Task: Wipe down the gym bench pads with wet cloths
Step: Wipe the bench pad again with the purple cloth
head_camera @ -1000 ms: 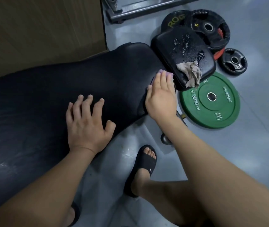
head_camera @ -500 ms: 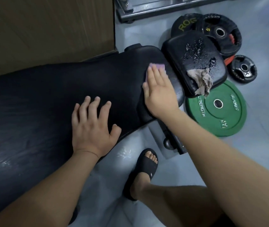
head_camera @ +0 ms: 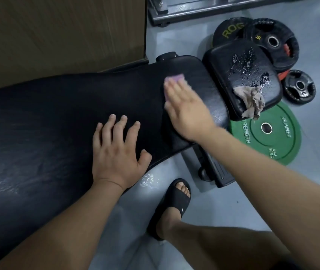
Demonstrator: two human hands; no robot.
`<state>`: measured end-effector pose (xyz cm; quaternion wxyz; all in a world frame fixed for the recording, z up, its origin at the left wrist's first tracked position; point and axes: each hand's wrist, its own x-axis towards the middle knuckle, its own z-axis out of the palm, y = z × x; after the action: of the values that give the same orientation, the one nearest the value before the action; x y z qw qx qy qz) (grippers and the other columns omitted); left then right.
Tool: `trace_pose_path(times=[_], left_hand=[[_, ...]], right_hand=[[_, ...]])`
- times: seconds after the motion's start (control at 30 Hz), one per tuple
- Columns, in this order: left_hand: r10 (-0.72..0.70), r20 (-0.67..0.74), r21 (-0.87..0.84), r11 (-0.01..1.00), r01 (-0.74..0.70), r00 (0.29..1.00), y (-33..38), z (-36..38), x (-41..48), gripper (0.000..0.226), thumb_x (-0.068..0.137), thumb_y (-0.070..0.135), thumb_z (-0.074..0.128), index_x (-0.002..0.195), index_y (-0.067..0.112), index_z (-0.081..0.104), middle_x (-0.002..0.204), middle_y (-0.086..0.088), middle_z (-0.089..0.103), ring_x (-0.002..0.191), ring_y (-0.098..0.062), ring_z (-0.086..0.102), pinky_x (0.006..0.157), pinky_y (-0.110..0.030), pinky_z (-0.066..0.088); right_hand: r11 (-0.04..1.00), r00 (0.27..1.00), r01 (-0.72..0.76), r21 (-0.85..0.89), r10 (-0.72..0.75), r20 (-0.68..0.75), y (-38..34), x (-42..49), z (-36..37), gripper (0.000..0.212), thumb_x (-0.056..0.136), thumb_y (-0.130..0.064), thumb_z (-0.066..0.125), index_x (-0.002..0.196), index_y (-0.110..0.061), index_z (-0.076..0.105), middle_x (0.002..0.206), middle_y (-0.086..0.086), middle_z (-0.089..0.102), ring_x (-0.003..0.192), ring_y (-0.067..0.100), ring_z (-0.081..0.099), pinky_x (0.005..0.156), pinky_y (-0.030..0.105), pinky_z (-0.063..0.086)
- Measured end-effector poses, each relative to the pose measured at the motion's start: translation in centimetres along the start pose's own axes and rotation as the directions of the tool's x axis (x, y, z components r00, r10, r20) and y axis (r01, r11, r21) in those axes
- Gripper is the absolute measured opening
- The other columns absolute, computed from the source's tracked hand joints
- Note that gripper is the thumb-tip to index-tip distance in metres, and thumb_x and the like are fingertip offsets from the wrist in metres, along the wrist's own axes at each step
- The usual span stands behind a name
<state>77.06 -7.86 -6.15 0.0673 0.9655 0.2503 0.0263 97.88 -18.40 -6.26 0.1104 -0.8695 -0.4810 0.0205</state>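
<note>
The long black back pad (head_camera: 57, 117) of the gym bench runs from the left to the middle of the head view. My right hand (head_camera: 186, 110) lies flat with straight fingers on a purple cloth (head_camera: 174, 78), pressing it onto the pad near its far end. My left hand (head_camera: 116, 151) rests spread and flat on the pad's near edge. Beyond the back pad sits the smaller black seat pad (head_camera: 225, 61), wet with drops. A crumpled beige cloth (head_camera: 250, 100) lies on the seat pad's near corner and hangs over its edge.
A green weight plate (head_camera: 283, 141) lies on the grey floor to the right, with several black plates (head_camera: 272, 43) behind the seat pad. A wooden panel (head_camera: 57, 32) stands at the back left. A metal frame (head_camera: 194, 8) crosses the top. My sandalled foot (head_camera: 174, 203) stands by the bench base.
My right hand has slid the purple cloth from the pad's right edge up and inward across the back pad. My left hand has stayed planted on the pad.
</note>
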Motion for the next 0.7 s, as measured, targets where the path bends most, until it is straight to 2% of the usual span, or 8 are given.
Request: trace_pose_path(times=[0.07,0.13,0.27,0.33,0.4,0.47,0.53,0.7], left_hand=[[0.000,-0.003,0.005,1.000,0.000,1.000,0.0,0.0,0.0,0.070,0.083,0.048,0.050,0.147,0.018,0.049,0.153,-0.016,0.043,0.150,-0.038,0.027,0.123,-0.058,0.017],[0.000,-0.009,-0.003,1.000,0.000,1.000,-0.1,0.0,0.1,0.071,0.082,0.047,0.050,0.146,0.018,0.049,0.153,-0.016,0.044,0.150,-0.038,0.028,0.123,-0.057,0.017],[0.000,0.003,0.004,1.000,0.000,1.000,-0.1,0.2,0.1,0.070,0.083,0.048,0.050,0.147,0.019,0.049,0.154,-0.015,0.042,0.151,-0.036,0.026,0.123,-0.057,0.016],[0.001,-0.006,0.000,1.000,-0.001,1.000,-0.1,0.3,0.0,0.070,0.083,0.048,0.050,0.146,0.019,0.049,0.154,-0.015,0.043,0.150,-0.037,0.027,0.123,-0.057,0.016],[0.003,-0.016,-0.008,1.000,-0.003,1.000,-0.2,0.4,0.0,0.070,0.082,0.048,0.050,0.146,0.018,0.050,0.153,-0.015,0.044,0.150,-0.037,0.028,0.123,-0.057,0.017],[0.004,-0.022,-0.011,1.000,-0.005,1.000,-0.2,0.4,0.0,0.070,0.082,0.047,0.051,0.145,0.018,0.051,0.153,-0.015,0.044,0.149,-0.037,0.029,0.123,-0.057,0.017],[0.003,-0.018,-0.010,1.000,-0.004,1.000,-0.1,0.3,-0.1,0.069,0.082,0.047,0.051,0.145,0.018,0.051,0.153,-0.016,0.044,0.149,-0.037,0.029,0.123,-0.057,0.017],[0.002,-0.011,-0.036,0.999,-0.002,1.000,-0.2,0.0,-0.1,0.069,0.082,0.048,0.050,0.144,0.019,0.051,0.152,-0.015,0.045,0.148,-0.037,0.030,0.123,-0.056,0.017]], right_hand=[[0.990,0.988,0.139,0.004,-0.139,0.067,0.2,-2.6,0.0,0.054,0.107,-0.030,0.038,0.153,-0.002,0.039,0.161,0.013,0.038,0.153,0.033,0.026,0.123,0.047,0.027],[0.986,0.983,0.164,-0.030,-0.161,0.094,1.7,-1.5,-0.9,0.055,0.108,-0.032,0.037,0.155,-0.004,0.037,0.162,0.012,0.036,0.153,0.031,0.025,0.125,0.044,0.023],[0.991,0.988,-0.109,-0.077,0.117,0.099,4.1,4.8,-1.2,0.060,0.109,-0.035,0.028,0.160,-0.004,0.021,0.168,0.013,0.019,0.156,0.033,0.012,0.128,0.041,0.008],[0.978,0.974,-0.197,-0.062,0.203,0.098,3.2,6.5,-0.9,0.060,0.110,-0.034,0.026,0.161,-0.005,0.016,0.169,0.011,0.014,0.157,0.033,0.006,0.128,0.039,0.003],[0.988,0.985,-0.132,-0.083,0.140,0.098,1.6,5.9,-0.1,0.059,0.109,-0.032,0.027,0.160,-0.003,0.019,0.168,0.014,0.017,0.156,0.036,0.009,0.128,0.043,0.005],[0.998,0.996,0.029,-0.064,-0.023,0.088,-0.4,3.2,0.5,0.059,0.108,-0.032,0.030,0.157,0.000,0.029,0.164,0.016,0.028,0.154,0.037,0.018,0.126,0.048,0.015],[0.991,0.987,0.132,-0.006,-0.131,0.095,-1.4,-0.5,0.4,0.058,0.106,-0.032,0.034,0.155,-0.002,0.036,0.162,0.013,0.034,0.154,0.034,0.022,0.124,0.048,0.023],[0.988,0.972,0.156,0.012,-0.156,0.177,-0.2,-7.0,-1.6,0.059,0.107,-0.035,0.037,0.159,-0.009,0.028,0.168,0.005,0.024,0.157,0.024,0.010,0.127,0.042,0.016]])
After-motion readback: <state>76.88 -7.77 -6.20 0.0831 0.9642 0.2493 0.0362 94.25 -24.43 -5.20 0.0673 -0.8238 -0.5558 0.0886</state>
